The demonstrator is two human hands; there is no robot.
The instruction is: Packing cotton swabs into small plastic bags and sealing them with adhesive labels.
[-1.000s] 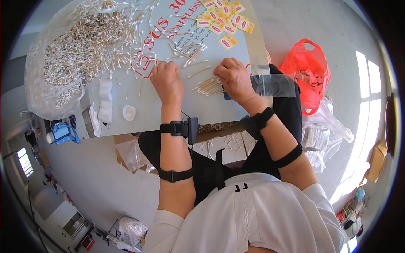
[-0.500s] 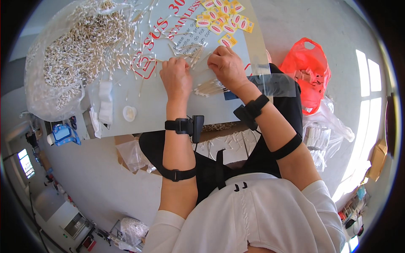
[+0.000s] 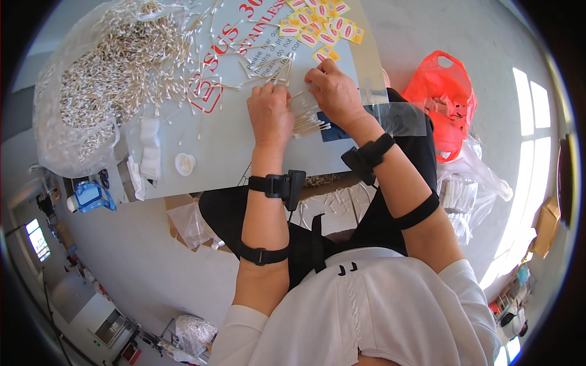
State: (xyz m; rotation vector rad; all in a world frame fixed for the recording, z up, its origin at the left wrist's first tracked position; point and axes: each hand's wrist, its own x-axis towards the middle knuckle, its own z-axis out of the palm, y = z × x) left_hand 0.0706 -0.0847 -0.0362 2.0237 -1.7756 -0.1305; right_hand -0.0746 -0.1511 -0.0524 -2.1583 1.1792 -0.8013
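My left hand (image 3: pixel 270 116) is curled closed at the middle of the table, with a few cotton swabs (image 3: pixel 289 69) standing out past its fingertips. Just to its right, my right hand (image 3: pixel 336 93) has thumb and fingers pinched together; whatever may be between them is hidden. A row of cotton swabs (image 3: pixel 309 125) lies between the hands, its near ends by a clear plastic bag with a dark blue panel (image 3: pixel 334 132). More loose swabs (image 3: pixel 259 74) are scattered beyond my left hand. Small yellow-and-white labels (image 3: pixel 320 27) lie in a cluster past my right hand.
A big clear bag spilling cotton swabs (image 3: pixel 97 91) fills the table's left side. A small white dish (image 3: pixel 185 164) and white pads (image 3: pixel 150 148) sit near the front edge. To the right is a red plastic bag (image 3: pixel 441 104); a cardboard box (image 3: pixel 188 222) stands below the table.
My left hand has shifted right, closer to my right hand, and swabs now stand upright at its fingertips. My right hand has moved slightly right, and its fingers stay pinched.
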